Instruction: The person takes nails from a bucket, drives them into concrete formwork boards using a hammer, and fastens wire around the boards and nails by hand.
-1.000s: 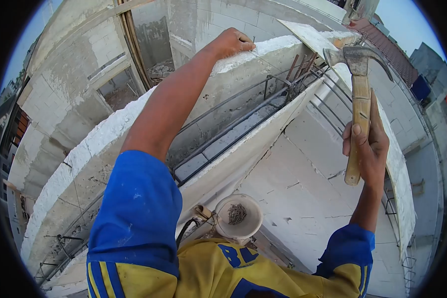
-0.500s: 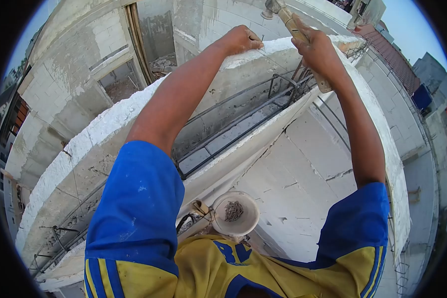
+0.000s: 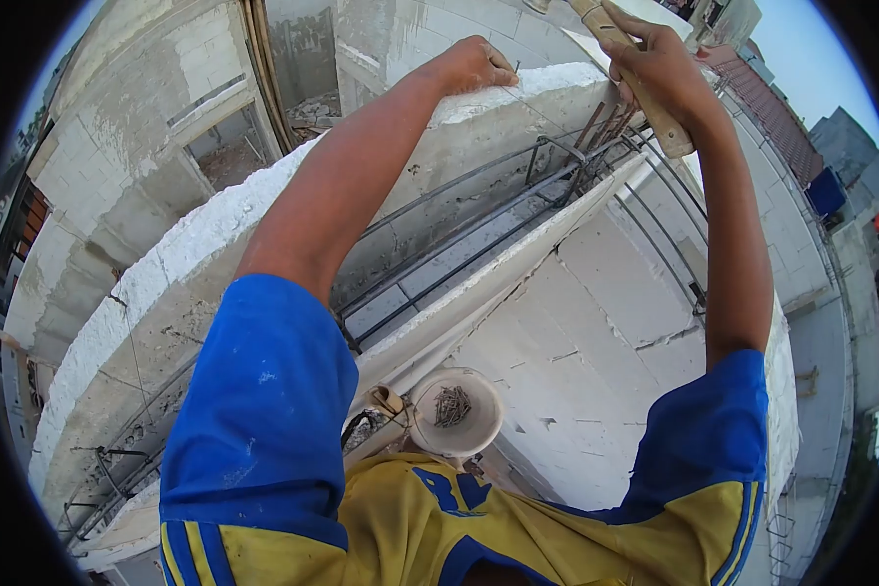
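Note:
My left hand (image 3: pixel 476 66) rests closed on the rough white top of the concrete wall edge (image 3: pixel 225 200). Its fingertips pinch at a thin nail (image 3: pixel 518 67) standing upright there, though the exact contact is small. A fine line runs down the wall face from near the nail. My right hand (image 3: pixel 659 73) is wrapped round the wooden handle of a hammer (image 3: pixel 676 140), raised to the right of the nail. Most of the hammer's head is cut off by the top of the view.
Steel rebar (image 3: pixel 459 259) runs through the gap between the wall edge and an inner block panel (image 3: pixel 581 322). Below my chest hangs or stands a bucket (image 3: pixel 493 430) with several nails (image 3: pixel 451 406) inside. Grey block walls (image 3: pixel 117 186) with an opening lie beyond, lower down.
My right hand and the hammer have moved up and to the right, away from the nail. My left hand stays at the nail, appearing slightly higher in view.

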A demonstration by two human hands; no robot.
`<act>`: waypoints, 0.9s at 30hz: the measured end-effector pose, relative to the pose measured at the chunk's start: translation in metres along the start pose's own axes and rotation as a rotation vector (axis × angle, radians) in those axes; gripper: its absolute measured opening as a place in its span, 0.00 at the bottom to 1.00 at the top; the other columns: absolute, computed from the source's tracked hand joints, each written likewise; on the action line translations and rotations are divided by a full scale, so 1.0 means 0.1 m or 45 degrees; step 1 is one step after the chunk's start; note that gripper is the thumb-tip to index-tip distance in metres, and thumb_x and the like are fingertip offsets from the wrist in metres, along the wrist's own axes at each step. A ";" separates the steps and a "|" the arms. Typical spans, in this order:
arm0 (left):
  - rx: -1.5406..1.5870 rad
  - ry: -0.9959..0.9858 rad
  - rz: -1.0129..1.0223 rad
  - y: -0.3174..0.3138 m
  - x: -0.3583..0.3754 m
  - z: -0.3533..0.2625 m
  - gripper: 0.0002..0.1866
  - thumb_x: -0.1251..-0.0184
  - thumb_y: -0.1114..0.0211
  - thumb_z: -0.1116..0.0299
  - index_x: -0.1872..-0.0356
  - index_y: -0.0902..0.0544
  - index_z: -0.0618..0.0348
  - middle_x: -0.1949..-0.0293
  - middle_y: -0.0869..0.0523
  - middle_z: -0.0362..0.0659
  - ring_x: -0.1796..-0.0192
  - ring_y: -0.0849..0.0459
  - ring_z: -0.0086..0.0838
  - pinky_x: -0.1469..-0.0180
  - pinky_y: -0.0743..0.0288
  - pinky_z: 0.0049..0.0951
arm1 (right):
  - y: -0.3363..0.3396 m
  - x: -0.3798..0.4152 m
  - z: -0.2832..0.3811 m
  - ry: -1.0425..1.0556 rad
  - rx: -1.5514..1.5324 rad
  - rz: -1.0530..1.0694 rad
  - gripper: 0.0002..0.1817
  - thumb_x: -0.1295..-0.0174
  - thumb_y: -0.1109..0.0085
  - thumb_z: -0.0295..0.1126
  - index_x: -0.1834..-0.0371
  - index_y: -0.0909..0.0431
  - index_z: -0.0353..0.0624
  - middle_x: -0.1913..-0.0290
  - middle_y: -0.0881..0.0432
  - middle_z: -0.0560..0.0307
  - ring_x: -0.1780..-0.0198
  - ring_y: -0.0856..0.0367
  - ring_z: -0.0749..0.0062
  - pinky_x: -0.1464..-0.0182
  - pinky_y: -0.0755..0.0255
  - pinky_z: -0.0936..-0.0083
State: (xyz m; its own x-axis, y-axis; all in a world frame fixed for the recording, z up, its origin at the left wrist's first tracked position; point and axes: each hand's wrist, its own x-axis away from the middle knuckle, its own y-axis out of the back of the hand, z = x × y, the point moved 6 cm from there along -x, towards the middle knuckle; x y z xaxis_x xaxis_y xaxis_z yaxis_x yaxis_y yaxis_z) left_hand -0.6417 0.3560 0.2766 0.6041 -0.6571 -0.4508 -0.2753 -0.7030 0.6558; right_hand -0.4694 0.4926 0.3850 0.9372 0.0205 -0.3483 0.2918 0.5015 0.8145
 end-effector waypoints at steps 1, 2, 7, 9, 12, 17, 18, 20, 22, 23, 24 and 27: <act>0.012 0.005 -0.005 0.00 0.01 0.00 0.14 0.39 0.27 0.63 0.59 0.10 0.62 0.64 0.09 0.47 0.64 0.16 0.27 0.55 0.23 0.30 | -0.01 0.05 0.05 0.038 -0.035 -0.170 0.27 0.34 0.41 0.33 0.32 0.29 0.36 0.77 0.22 0.60 0.82 0.25 0.80 0.76 0.29 0.78; -0.002 0.000 -0.010 0.01 0.02 -0.02 0.13 0.39 0.27 0.63 0.59 0.10 0.62 0.63 0.09 0.46 0.64 0.16 0.27 0.55 0.23 0.30 | -0.02 0.10 0.07 0.077 -0.074 -0.342 0.27 0.35 0.42 0.31 0.32 0.29 0.35 0.78 0.23 0.58 0.83 0.25 0.77 0.77 0.29 0.77; 0.028 -0.021 0.009 0.02 -0.02 -0.04 0.13 0.40 0.26 0.63 0.59 0.10 0.61 0.63 0.09 0.47 0.63 0.15 0.28 0.54 0.23 0.31 | -0.07 -0.04 -0.10 0.026 0.037 0.058 0.26 0.35 0.41 0.34 0.33 0.27 0.38 0.78 0.24 0.59 0.82 0.26 0.79 0.76 0.29 0.76; -0.004 0.016 -0.008 0.00 0.00 0.00 0.13 0.41 0.26 0.62 0.60 0.10 0.61 0.63 0.09 0.49 0.61 0.15 0.31 0.53 0.23 0.32 | 0.01 0.02 -0.02 0.024 -0.059 -0.116 0.28 0.35 0.41 0.34 0.31 0.28 0.39 0.78 0.24 0.59 0.82 0.26 0.80 0.76 0.29 0.76; -0.080 -0.050 -0.041 0.04 0.03 -0.04 0.14 0.41 0.25 0.61 0.61 0.09 0.61 0.61 0.10 0.51 0.58 0.15 0.34 0.51 0.23 0.34 | -0.02 0.15 0.07 0.015 -0.021 -0.292 0.28 0.35 0.41 0.33 0.31 0.29 0.38 0.78 0.24 0.59 0.82 0.26 0.80 0.76 0.30 0.76; -0.087 -0.011 -0.020 0.06 -0.03 -0.02 0.16 0.42 0.25 0.59 0.61 0.10 0.62 0.58 0.12 0.52 0.55 0.15 0.38 0.50 0.24 0.36 | -0.04 0.05 -0.01 0.019 -0.013 -0.003 0.25 0.34 0.41 0.33 0.34 0.27 0.36 0.78 0.23 0.59 0.82 0.25 0.79 0.76 0.29 0.77; -0.047 0.014 0.006 0.02 -0.01 0.01 0.17 0.42 0.24 0.58 0.60 0.10 0.63 0.57 0.12 0.52 0.55 0.15 0.38 0.50 0.24 0.36 | 0.00 0.10 0.02 0.041 -0.106 -0.139 0.26 0.34 0.41 0.32 0.33 0.28 0.36 0.79 0.24 0.60 0.82 0.26 0.79 0.75 0.29 0.77; -0.032 0.017 -0.010 0.01 0.00 0.03 0.17 0.42 0.25 0.59 0.60 0.10 0.63 0.58 0.12 0.51 0.56 0.15 0.38 0.51 0.24 0.35 | -0.08 0.16 0.03 0.080 -0.142 -0.242 0.25 0.35 0.42 0.31 0.35 0.26 0.34 0.79 0.24 0.59 0.82 0.25 0.79 0.76 0.29 0.77; -0.035 0.003 -0.023 0.01 0.02 -0.01 0.17 0.42 0.25 0.59 0.60 0.10 0.63 0.59 0.11 0.51 0.56 0.15 0.37 0.51 0.24 0.35 | -0.24 0.11 -0.07 0.027 0.231 0.022 0.23 0.35 0.41 0.32 0.37 0.24 0.34 0.78 0.23 0.59 0.82 0.24 0.79 0.77 0.29 0.77; -0.051 -0.004 -0.013 0.00 0.02 -0.03 0.17 0.42 0.25 0.59 0.60 0.10 0.63 0.60 0.11 0.50 0.57 0.15 0.36 0.51 0.23 0.35 | -0.20 -0.03 -0.20 0.015 0.049 0.193 0.24 0.35 0.41 0.33 0.37 0.24 0.33 0.78 0.23 0.58 0.83 0.24 0.78 0.78 0.30 0.77; -0.067 -0.010 -0.012 0.02 0.02 -0.03 0.17 0.42 0.25 0.59 0.60 0.10 0.64 0.61 0.11 0.50 0.58 0.15 0.35 0.51 0.23 0.34 | -0.15 -0.01 -0.14 0.020 0.047 0.186 0.24 0.35 0.41 0.33 0.37 0.24 0.33 0.78 0.23 0.58 0.83 0.24 0.78 0.78 0.30 0.77; -0.012 0.050 -0.008 0.02 0.02 0.00 0.17 0.42 0.25 0.59 0.61 0.10 0.63 0.63 0.10 0.49 0.61 0.16 0.33 0.52 0.24 0.33 | -0.04 0.08 0.04 0.039 -0.029 -0.152 0.27 0.32 0.42 0.34 0.29 0.30 0.43 0.79 0.25 0.64 0.82 0.29 0.85 0.75 0.32 0.82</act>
State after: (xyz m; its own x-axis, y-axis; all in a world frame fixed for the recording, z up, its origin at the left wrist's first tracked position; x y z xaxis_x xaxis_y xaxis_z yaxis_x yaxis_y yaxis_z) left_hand -0.6415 0.3537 0.2768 0.6345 -0.6416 -0.4310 -0.2646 -0.7043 0.6587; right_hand -0.4620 0.4877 0.3810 0.8896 -0.0143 -0.4564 0.3962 0.5212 0.7559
